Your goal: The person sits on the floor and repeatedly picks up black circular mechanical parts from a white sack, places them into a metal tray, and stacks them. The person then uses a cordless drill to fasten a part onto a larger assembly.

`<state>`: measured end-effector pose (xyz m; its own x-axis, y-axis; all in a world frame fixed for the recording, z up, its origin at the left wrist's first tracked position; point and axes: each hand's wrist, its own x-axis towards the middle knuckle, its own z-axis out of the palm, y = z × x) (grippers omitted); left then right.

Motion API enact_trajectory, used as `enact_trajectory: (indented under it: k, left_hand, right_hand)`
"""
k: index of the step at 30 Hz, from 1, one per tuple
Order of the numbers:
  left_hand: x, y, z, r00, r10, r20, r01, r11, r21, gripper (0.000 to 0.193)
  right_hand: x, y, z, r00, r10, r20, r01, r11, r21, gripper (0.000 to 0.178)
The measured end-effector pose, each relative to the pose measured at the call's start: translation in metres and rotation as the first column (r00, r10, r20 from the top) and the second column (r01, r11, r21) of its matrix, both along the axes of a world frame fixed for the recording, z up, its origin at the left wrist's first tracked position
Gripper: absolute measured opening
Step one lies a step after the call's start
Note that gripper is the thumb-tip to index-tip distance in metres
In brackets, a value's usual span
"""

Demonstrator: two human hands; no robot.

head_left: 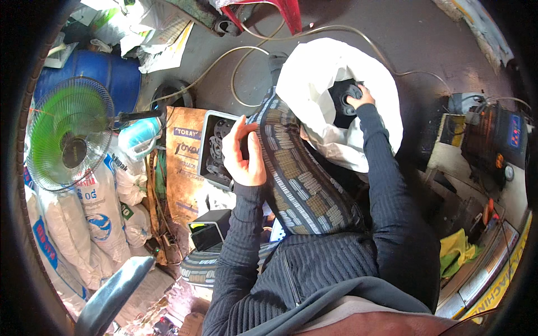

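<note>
My right hand (362, 98) reaches into the mouth of a white sack (308, 67) and grips a black round part with a ring-shaped end (346, 102). More dark material shows below that part, too shadowed to make out. My left hand (246, 157) is raised over my patterned trouser leg, cupped, with thumb and fingers apart and a dark gap between them. Beside it stands a grey bin (205, 134) holding several dark, ring-shaped parts (217, 148).
A standing fan (70, 134) and stacked white sacks (98, 218) are on the left, near a blue barrel (120, 75). A brown cardboard sheet (182, 162) lies by the bin. A hose (370, 45) crosses the floor. Machinery (493, 140) stands on the right, near a yellow cloth (457, 252).
</note>
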<state>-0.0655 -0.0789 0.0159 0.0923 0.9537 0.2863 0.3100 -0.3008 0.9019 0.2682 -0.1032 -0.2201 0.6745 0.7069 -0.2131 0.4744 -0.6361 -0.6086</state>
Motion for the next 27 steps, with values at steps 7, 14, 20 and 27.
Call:
enact_trajectory:
  k: [7,14,20,27]
  left_hand:
    - [0.043,-0.002,0.037,0.920,-0.217,-0.326,0.301,0.924,0.234,0.040]
    - [0.046,-0.006,0.069,0.855,-0.412,0.316,0.467,0.875,-0.123,0.066]
    - [-0.016,-0.040,0.043,0.946,-0.158,0.282,0.181,0.982,-0.059,0.051]
    - [-0.034,-0.054,0.065,0.858,-0.074,0.508,0.155,0.981,-0.118,0.030]
  right_hand:
    - [0.007,-0.057,0.105,0.195,0.535,-0.822,0.282,0.772,0.569,0.042]
    - [-0.110,-0.028,0.225,0.103,0.699,-0.708,0.033,0.709,0.705,0.058]
    - [-0.192,-0.046,0.224,0.578,0.770,-0.270,-0.232,0.473,0.850,0.068]
    - [-0.216,-0.047,0.239,-0.259,0.647,-0.717,0.351,0.755,0.554,0.038]
